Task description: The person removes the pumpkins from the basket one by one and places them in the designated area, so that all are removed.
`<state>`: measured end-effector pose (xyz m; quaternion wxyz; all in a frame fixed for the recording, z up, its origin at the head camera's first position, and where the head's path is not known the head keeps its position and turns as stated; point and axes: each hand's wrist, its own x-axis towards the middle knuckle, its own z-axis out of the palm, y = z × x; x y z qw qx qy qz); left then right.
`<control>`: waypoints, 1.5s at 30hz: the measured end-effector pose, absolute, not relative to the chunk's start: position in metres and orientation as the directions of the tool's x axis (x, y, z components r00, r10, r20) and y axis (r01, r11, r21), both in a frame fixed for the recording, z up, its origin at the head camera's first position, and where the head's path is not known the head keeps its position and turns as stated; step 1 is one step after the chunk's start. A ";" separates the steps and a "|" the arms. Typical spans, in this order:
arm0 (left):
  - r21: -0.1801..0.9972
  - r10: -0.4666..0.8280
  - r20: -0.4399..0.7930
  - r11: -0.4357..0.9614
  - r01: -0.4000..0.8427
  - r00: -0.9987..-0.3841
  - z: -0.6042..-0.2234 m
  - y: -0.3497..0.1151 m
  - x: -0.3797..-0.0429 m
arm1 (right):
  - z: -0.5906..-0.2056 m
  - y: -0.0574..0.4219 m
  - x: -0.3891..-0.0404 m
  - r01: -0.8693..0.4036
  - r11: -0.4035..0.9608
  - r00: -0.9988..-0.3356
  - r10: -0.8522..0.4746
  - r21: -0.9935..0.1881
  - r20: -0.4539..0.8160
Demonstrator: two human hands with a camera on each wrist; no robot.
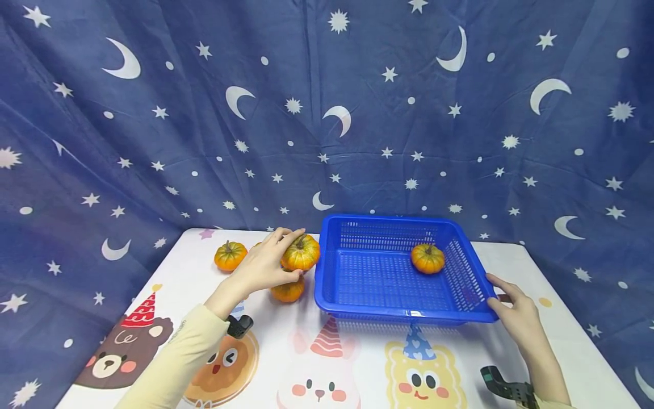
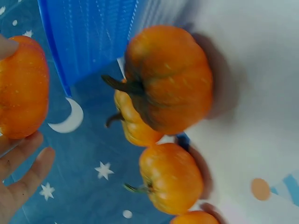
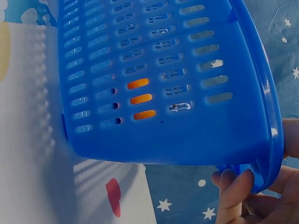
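Note:
My left hand (image 1: 265,264) grips a small orange pumpkin (image 1: 301,254) between thumb and fingers, just left of the blue plastic basket (image 1: 327,307). In the left wrist view that held pumpkin (image 2: 23,91) shows at the left edge, apart from the others. Below it in the head view sits another pumpkin (image 1: 288,291) on the table. My right hand (image 1: 521,318) pinches the basket's right rim near the front corner. From the right wrist, its fingers (image 3: 236,191) curl at the rim's underside. One pumpkin (image 1: 428,259) lies inside the basket, toward its right side.
Farther left stands a pumpkin (image 1: 230,256), and one more is mostly hidden behind my left hand. Several loose pumpkins (image 2: 172,178) form a row in the left wrist view. A cartoon-printed cloth (image 1: 368,363) covers the table; a starry blue curtain (image 1: 357,170) hangs behind.

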<state>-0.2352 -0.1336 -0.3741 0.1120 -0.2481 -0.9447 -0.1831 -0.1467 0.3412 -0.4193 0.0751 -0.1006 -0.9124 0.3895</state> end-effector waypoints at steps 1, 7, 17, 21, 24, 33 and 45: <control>0.299 0.417 0.297 0.814 0.499 -0.859 -0.375 -0.136 -0.235 | -0.419 0.341 -0.147 0.127 0.677 -0.968 0.244 -0.725 0.058; 0.345 0.359 0.259 0.833 0.433 -0.897 -0.382 -0.152 -0.233 | -0.421 0.342 -0.147 0.126 0.678 -0.969 0.242 -0.724 0.058; 0.345 0.314 0.299 0.845 0.409 -0.901 -0.397 -0.174 -0.227 | -0.423 0.339 -0.146 0.113 0.677 -0.970 0.235 -0.727 0.068; 0.355 0.298 0.318 0.843 0.405 -0.900 -0.405 -0.182 -0.222 | -0.422 0.338 -0.146 0.123 0.679 -0.969 0.239 -0.724 0.059; 0.370 0.278 0.322 0.843 0.391 -0.905 -0.411 -0.187 -0.218 | -0.421 0.339 -0.147 0.129 0.679 -0.969 0.240 -0.722 0.053; 0.387 0.209 0.314 0.863 0.326 -0.926 -0.427 -0.200 -0.211 | -0.418 0.339 -0.147 0.148 0.680 -0.965 0.257 -0.718 0.045; 0.522 0.082 0.238 0.829 0.198 -0.968 -0.449 -0.212 -0.207 | -0.419 0.339 -0.146 0.136 0.682 -0.966 0.253 -0.718 0.057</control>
